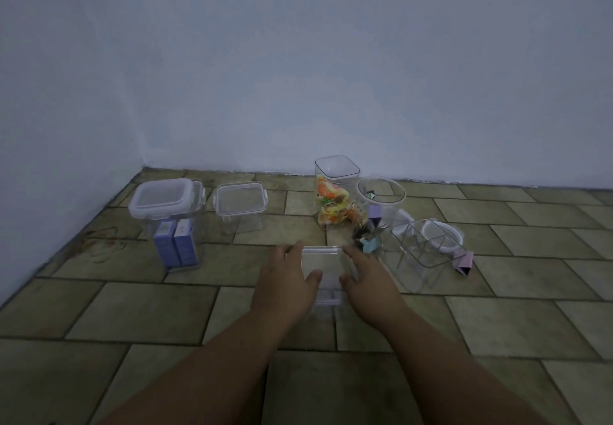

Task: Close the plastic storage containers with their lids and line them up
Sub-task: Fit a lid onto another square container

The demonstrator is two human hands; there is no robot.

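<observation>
Head view: the small clear container [323,268] stands on the floor [132,308] straight ahead of us, between our palms. The left hand [285,278] grips its left wall and the right hand [368,278] its right wall. On both, the fingers curl round the far corners and the thumbs lie on the lid [321,257]. The lid sits flat on top; in this dim light we cannot tell whether its latches are snapped down.

A tall lidded container [166,205] and a low lidded container [240,207] stand side by side, further off and to our left.

Judgement: the free end of that row is just right of the low one, so the held container must go forward and left. The left hand is on the nearer side. The footprint looks near square, so it has no long axis to turn.
</observation>
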